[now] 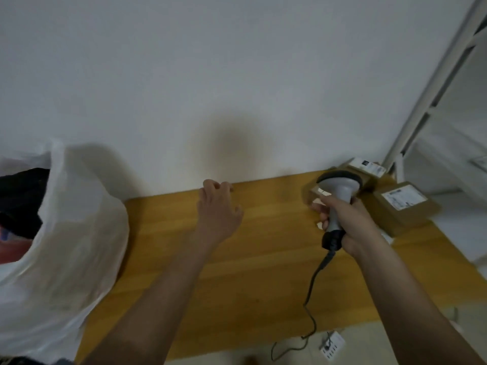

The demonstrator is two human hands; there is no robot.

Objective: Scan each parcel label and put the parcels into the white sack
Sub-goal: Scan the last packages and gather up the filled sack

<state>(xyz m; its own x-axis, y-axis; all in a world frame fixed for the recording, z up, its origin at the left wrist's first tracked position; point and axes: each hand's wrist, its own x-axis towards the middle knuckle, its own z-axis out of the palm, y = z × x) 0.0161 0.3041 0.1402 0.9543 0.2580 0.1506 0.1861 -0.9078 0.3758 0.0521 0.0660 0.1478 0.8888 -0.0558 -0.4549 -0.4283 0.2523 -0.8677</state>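
Dim, soft blur, edge distortion, head shadow on wall [237, 143]

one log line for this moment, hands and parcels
right hand: grips scanner | left hand: open over table | parcels: on table, right | white sack: left

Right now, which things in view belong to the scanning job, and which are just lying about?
Job: barcode scanner in right hand; labelled cardboard parcels at the table's right end; white sack; left hand, free.

Lying about: power strip on the floor; white shelving frame.
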